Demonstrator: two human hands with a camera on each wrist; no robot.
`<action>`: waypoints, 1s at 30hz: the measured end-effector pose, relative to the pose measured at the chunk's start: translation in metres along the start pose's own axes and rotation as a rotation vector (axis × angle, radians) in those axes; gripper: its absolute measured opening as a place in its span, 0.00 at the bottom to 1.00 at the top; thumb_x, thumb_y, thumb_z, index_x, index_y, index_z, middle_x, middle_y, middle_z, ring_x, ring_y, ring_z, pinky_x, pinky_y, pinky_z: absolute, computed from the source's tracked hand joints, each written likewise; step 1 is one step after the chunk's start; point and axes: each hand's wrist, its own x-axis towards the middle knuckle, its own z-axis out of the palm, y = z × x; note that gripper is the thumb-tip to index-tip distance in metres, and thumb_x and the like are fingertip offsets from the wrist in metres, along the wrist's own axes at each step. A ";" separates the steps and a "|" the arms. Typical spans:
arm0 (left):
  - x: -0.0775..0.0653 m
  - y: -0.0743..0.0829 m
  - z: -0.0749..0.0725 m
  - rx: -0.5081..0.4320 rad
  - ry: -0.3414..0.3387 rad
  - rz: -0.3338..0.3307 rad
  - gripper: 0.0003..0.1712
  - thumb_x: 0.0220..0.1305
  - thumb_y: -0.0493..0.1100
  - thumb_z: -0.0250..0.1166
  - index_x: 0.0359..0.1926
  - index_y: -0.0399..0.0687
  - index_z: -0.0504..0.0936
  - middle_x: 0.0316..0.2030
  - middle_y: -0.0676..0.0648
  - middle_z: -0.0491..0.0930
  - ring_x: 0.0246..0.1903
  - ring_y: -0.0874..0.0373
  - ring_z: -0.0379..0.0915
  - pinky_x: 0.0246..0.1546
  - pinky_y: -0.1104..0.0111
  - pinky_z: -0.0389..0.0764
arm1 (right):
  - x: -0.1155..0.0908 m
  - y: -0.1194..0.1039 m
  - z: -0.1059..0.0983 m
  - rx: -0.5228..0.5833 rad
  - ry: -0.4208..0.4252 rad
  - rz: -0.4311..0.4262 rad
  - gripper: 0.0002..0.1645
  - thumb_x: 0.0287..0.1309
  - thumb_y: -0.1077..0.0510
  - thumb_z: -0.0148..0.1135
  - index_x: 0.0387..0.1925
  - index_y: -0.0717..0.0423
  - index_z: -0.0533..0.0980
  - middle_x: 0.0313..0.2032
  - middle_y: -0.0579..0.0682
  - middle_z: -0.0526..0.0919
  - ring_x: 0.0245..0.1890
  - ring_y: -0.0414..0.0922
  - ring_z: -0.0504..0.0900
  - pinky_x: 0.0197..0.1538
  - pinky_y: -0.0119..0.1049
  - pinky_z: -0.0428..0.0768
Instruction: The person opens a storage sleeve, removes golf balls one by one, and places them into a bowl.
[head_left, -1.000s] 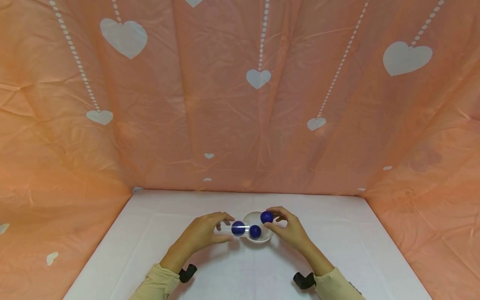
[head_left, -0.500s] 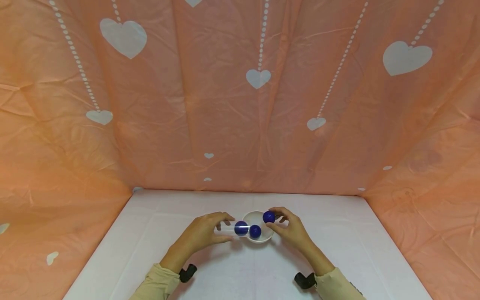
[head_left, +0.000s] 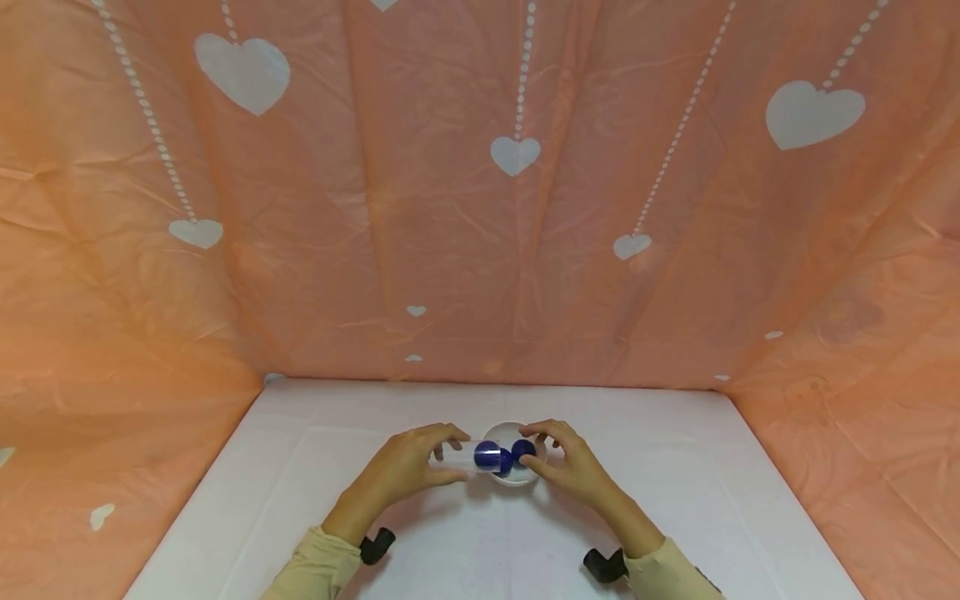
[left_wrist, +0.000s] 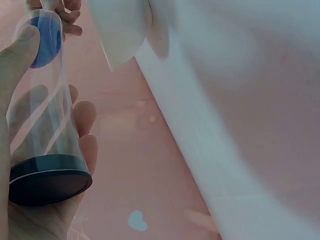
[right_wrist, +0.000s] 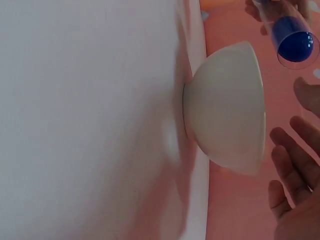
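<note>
My left hand (head_left: 416,458) grips a clear plastic tube (head_left: 462,456) that lies sideways above the white bowl (head_left: 491,433). The tube has a black base (left_wrist: 50,187), and its mouth points right. Inside, near that mouth, sits a blue ball (head_left: 486,456). Two more blue balls show at the bowl: one ball (head_left: 505,467) partly behind the tube's end, the other ball (head_left: 523,452) beside my right fingertips. My right hand (head_left: 573,467) hovers over the bowl's right side, fingers spread. In the right wrist view nothing lies between thumb and fingers.
A white-covered table (head_left: 480,542) carries the bowl. Orange sheeting (head_left: 450,250) with white hearts rises behind and at both sides. A black wrist fitting (head_left: 377,546) is on the left arm, and another black fitting (head_left: 604,566) on the right.
The ball my right hand was pinching has come down and left into the bowl, and the fingers have parted from it. The ball in the tube has rolled slightly towards the mouth.
</note>
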 end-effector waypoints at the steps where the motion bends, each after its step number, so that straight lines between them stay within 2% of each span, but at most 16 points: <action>1: 0.000 0.000 0.000 0.001 -0.002 -0.002 0.30 0.60 0.54 0.83 0.60 0.53 0.86 0.46 0.54 0.89 0.38 0.63 0.81 0.36 0.67 0.82 | 0.000 -0.001 0.001 0.020 -0.010 0.000 0.23 0.60 0.62 0.79 0.56 0.57 0.83 0.51 0.53 0.89 0.48 0.51 0.82 0.48 0.46 0.79; 8: 0.000 -0.001 0.000 -0.009 -0.015 -0.006 0.30 0.60 0.54 0.83 0.61 0.54 0.86 0.47 0.54 0.89 0.38 0.64 0.81 0.37 0.67 0.82 | -0.002 -0.004 0.005 0.093 -0.008 0.010 0.22 0.60 0.63 0.79 0.55 0.59 0.84 0.50 0.52 0.89 0.47 0.53 0.82 0.48 0.43 0.79; 14: 0.001 0.000 -0.001 0.004 -0.009 -0.005 0.30 0.60 0.55 0.83 0.61 0.54 0.86 0.46 0.54 0.89 0.38 0.65 0.80 0.36 0.67 0.82 | 0.002 -0.007 0.006 0.151 -0.036 0.006 0.20 0.62 0.63 0.78 0.55 0.57 0.83 0.51 0.52 0.89 0.45 0.53 0.82 0.48 0.46 0.80; 21: 0.001 0.000 -0.002 0.009 -0.016 0.006 0.30 0.61 0.57 0.82 0.61 0.54 0.85 0.47 0.53 0.89 0.38 0.65 0.81 0.37 0.67 0.83 | 0.002 -0.011 0.007 0.175 -0.063 0.041 0.20 0.64 0.62 0.77 0.56 0.56 0.83 0.53 0.52 0.89 0.47 0.54 0.82 0.50 0.43 0.80; 30: 0.001 0.000 -0.003 0.003 -0.012 0.010 0.31 0.61 0.58 0.81 0.61 0.53 0.85 0.47 0.53 0.89 0.38 0.65 0.80 0.37 0.68 0.82 | 0.003 -0.013 0.008 0.198 -0.078 0.060 0.19 0.66 0.61 0.76 0.57 0.55 0.83 0.52 0.51 0.88 0.47 0.55 0.82 0.50 0.45 0.80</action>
